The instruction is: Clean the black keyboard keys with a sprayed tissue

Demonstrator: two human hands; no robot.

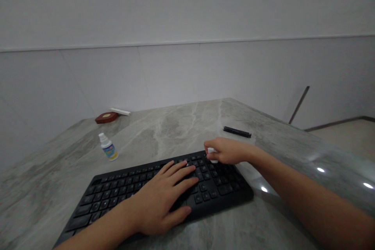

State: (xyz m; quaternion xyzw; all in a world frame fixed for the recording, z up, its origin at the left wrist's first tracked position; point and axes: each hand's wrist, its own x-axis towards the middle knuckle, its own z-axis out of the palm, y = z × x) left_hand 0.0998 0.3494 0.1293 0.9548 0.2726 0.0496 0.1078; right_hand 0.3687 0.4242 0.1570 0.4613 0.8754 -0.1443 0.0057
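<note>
A black keyboard (202,191) lies slantwise on the marbled table. My left hand (164,197) rests on its keys with the fingers stretched out and spread. Over the keyboard's far right corner, my right hand (225,150) is closed on a small white piece (212,150), soft-looking like folded tissue. Only part of that piece shows between the fingers, so its exact kind is unclear. It touches or sits just above the top-row keys.
A small white bottle (108,147) with a blue and yellow label stands left beyond the keyboard. Past my right hand lies a black pen-like object (237,131). A reddish-brown flat object (106,117) and a white bar (120,111) lie near the wall at the back left.
</note>
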